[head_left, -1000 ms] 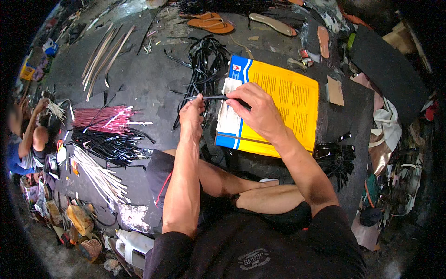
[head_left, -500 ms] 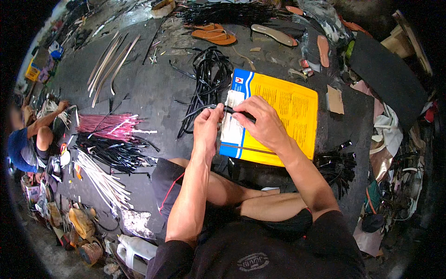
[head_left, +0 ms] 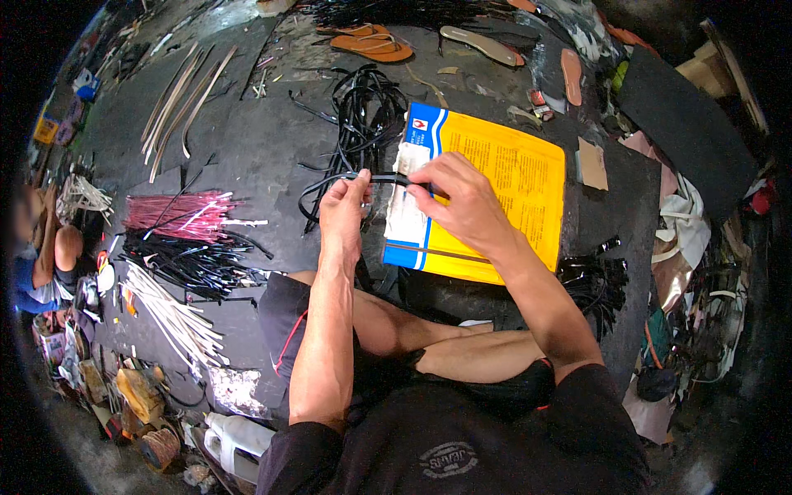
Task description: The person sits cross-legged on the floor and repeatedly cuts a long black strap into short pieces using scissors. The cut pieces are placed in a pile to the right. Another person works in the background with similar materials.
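Observation:
A black strap (head_left: 386, 178) is stretched between my two hands, above the left edge of a yellow and blue flat sheet or board (head_left: 516, 198). My left hand (head_left: 345, 206) pinches it between thumb and fingers, and a loop of it bends out to the left. My right hand (head_left: 458, 198) pinches the other part of the strap, over the board. Beneath the strap, a whitish worn patch (head_left: 408, 194) covers part of the board's blue edge. Just beyond my left hand lies a tangled heap of black straps (head_left: 363, 107).
At left lie bundles of pink strips (head_left: 177, 214), black strips (head_left: 186, 262) and white strips (head_left: 169, 313). Sandals (head_left: 371, 48) and a sole (head_left: 483, 45) lie at the far side. A white jug (head_left: 239, 441) stands at lower left. Another person (head_left: 49, 247) sits at far left.
My hands have moved apart, with my left hand going left, so more strap shows between them. The strap now loops out left of my left hand. The whole view has shifted slightly.

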{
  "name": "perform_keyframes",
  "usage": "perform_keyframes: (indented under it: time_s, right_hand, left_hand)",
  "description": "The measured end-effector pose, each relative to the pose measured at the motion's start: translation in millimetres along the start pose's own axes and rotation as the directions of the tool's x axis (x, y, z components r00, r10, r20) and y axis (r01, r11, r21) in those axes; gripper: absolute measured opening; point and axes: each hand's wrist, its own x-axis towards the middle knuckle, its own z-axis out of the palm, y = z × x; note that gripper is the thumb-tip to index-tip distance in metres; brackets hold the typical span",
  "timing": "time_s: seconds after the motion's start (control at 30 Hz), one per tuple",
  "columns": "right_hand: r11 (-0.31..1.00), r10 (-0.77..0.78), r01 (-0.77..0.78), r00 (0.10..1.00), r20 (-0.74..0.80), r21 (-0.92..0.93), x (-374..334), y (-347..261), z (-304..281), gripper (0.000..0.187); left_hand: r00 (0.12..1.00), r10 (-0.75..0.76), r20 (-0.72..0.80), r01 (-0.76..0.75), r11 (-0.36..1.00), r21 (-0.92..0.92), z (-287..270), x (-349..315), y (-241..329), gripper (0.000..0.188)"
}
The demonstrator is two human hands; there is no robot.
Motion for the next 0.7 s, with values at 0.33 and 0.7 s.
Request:
perform_keyframes:
  time_s: [0.33, 0.7]
  right_hand:
    - [0.997, -0.077, 0.076, 0.996, -0.050, -0.019, 0.8, 2.7, 11.7, 0.013]
    - [0.996, 0.085, -0.084, 0.996, 0.011, -0.024, -8.1, -4.2, 0.0, 0.012]
  left_hand:
    - [1.000, -0.021, -0.011, 0.015, 0.906, -0.422, -8.4, 0.9, 2.2, 0.025]
    - [0.959, 0.277, 0.065, -0.279, 0.871, 0.405, 30.1, -29.7, 29.2, 0.034]
